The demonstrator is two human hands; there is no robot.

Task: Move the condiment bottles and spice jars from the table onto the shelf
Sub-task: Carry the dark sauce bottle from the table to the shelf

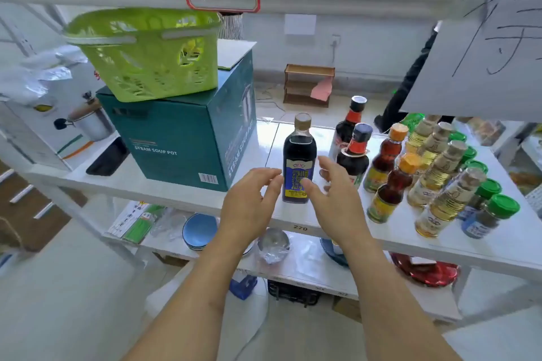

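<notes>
A dark soy-sauce bottle with a blue label and gold cap stands upright on the white shelf. My left hand is just left of it, fingers relaxed, fingertips close to the label. My right hand is just to its right, fingers loosely spread, thumb near the label. Neither hand grips it. To the right stand two dark bottles with red neck labels, orange-capped sauce bottles, several clear oil bottles and green-lidded spice jars.
A teal steam soup pot box carrying a green basket fills the shelf's left part. A lower shelf holds blue bowls, a metal bowl and red plates. A paper sign hangs at the upper right.
</notes>
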